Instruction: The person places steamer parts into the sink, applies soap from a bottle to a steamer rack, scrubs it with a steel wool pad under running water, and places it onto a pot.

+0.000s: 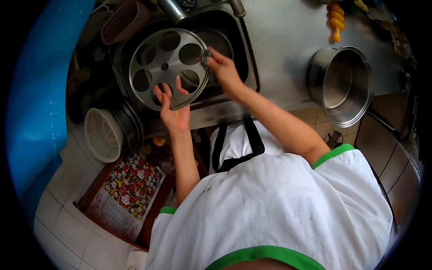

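Note:
A round steel steamer plate (157, 54) with several large round holes is held tilted over the sink (245, 49). My left hand (174, 114) grips its lower edge from below, with fingertips showing through the holes. At the plate's right rim, my right hand (223, 69) is closed on a steel wool scourer (205, 57) and presses it to the edge. Behind the plate, another round metal item (220, 40) lies in the sink, partly hidden.
A steel pot (317, 76) stands tilted in view at the counter's right edge. Left of the sink are a white plastic colander (96, 139), dark pots (132, 123) and a pink basket (123, 22). A tap (172, 10) overhangs the sink's back. A yellow twisted object (337, 22) lies on the counter.

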Demonstrator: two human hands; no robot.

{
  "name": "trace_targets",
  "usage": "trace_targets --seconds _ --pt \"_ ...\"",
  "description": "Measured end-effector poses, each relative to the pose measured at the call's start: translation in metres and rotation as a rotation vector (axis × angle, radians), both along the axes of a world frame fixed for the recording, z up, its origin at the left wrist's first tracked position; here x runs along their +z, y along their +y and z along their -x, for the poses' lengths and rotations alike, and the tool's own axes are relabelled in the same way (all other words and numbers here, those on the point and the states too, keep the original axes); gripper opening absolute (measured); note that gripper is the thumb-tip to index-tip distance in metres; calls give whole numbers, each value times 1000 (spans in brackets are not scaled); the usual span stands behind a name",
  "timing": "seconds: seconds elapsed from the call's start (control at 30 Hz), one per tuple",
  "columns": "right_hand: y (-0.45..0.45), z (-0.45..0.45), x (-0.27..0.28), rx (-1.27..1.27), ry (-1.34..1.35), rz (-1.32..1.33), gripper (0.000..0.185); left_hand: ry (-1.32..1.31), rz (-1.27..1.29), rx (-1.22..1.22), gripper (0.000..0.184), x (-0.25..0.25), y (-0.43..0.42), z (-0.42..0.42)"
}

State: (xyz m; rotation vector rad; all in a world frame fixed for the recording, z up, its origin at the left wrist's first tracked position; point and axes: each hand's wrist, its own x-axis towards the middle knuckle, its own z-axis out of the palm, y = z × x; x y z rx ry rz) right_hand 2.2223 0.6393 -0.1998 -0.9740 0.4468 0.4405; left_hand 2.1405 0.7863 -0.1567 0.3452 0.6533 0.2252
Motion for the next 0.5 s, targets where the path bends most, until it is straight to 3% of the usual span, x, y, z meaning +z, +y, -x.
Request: trace_targets --seconds 0.1,0.2,0.33,0.43,0.5 --pt "1 24 31 11 241 -88 46 60 4 31 41 4 -8 6" --pt "-17 -12 13 126 111 -159 44 131 38 23 37 10 -2 20" --pt "-25 -62 21 420 128 -115 36 87 310 61 33 8 2 25" --pt "-17 -52 10 388 76 -143 42 104 402 137 34 8 4 18" --pt "-6 -15 23 211 120 -104 44 104 413 176 35 6 0 14"
